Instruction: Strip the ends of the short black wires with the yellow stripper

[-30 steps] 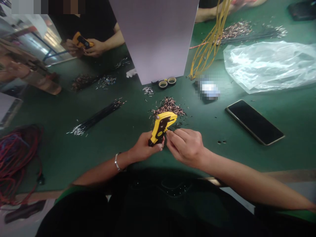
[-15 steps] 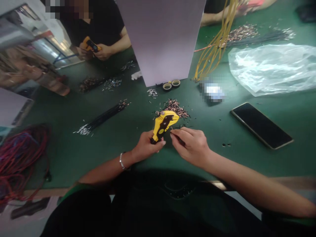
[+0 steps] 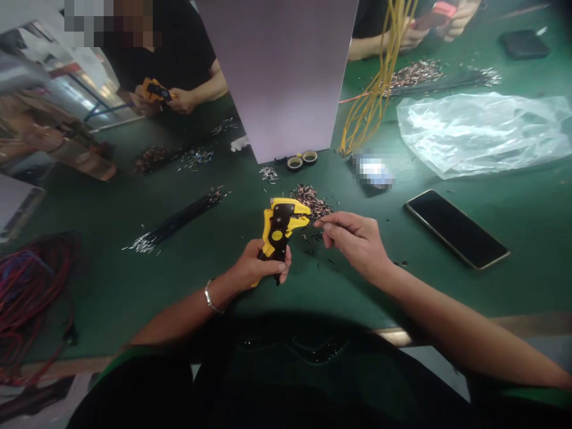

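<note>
My left hand (image 3: pixel 263 265) is wrapped round the handles of a yellow and black wire stripper (image 3: pixel 277 232), whose jaws point right. My right hand (image 3: pixel 355 238) pinches a thin black wire (image 3: pixel 329 222), one end of it at the stripper's jaws. Whether the wire lies inside the jaws is too small to tell. Just behind the tool is a pile of short copper and black pieces (image 3: pixel 313 199). A bundle of black wires (image 3: pixel 179 220) with bare ends lies to the left on the green table (image 3: pixel 214 262).
A phone (image 3: pixel 456 229) and a clear plastic bag (image 3: pixel 482 134) lie at right. Tape rolls (image 3: pixel 302 159) sit by an upright panel (image 3: pixel 281 77). Yellow wires (image 3: pixel 375 89) hang behind. Red cables (image 3: pixel 36 292) are at left. Two other people work across the table.
The stripper has turned more upright, its jaws now facing my right hand. My right hand has tilted, and the wire between its fingers now reaches the jaws. The view has shifted slightly.
</note>
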Tool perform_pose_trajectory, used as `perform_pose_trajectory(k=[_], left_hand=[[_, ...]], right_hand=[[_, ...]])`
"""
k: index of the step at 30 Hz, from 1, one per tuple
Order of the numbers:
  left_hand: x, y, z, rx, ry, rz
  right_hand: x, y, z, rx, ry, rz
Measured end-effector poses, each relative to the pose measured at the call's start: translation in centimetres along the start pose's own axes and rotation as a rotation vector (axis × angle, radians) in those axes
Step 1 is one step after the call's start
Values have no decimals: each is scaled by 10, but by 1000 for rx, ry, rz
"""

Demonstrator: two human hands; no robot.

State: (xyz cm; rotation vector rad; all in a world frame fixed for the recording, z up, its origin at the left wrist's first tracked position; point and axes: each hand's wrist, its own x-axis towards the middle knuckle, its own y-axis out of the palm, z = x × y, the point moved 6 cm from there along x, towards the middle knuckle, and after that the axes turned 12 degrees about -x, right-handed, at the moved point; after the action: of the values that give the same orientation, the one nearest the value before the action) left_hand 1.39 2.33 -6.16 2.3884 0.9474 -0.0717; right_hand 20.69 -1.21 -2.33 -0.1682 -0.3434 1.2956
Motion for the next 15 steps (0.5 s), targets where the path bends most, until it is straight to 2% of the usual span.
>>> perform_pose_trajectory(k=[5, 12, 15], left_hand=[[-1, 5, 1, -19, -44, 75], [-3, 11, 4, 4, -73, 176], [-3, 11, 4, 19, -83, 181]], right_hand=[[0, 1, -5, 96, 23, 33], [-2, 3, 2, 54, -45, 94], [-2, 4, 3, 29, -61, 110]])
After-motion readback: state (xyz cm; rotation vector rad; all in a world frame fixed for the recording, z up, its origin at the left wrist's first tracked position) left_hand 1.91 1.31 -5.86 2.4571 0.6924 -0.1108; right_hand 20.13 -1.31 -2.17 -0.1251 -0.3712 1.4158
